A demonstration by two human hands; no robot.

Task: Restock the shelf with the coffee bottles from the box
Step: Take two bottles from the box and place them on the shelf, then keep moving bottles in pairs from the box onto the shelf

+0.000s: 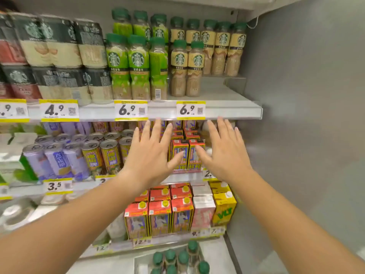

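Tan-labelled coffee bottles (186, 68) with green caps stand on the top shelf (233, 109), two at the front and several behind; bare shelf lies to their right. Green-labelled bottles (138, 66) stand to their left. Low in the frame, a box (142, 264) holds several green-capped bottles (177, 258). My left hand (152, 153) and my right hand (223, 151) are both raised flat with fingers spread, just below the top shelf's front edge, in front of the second shelf. Neither hand holds anything.
Dark multipacks of cans (59, 56) fill the top shelf's left. Purple and yellow cans (79, 155) and small cartons (185, 153) sit on the second shelf; red and yellow cartons (177, 212) below. A grey side wall (306, 115) closes the right.
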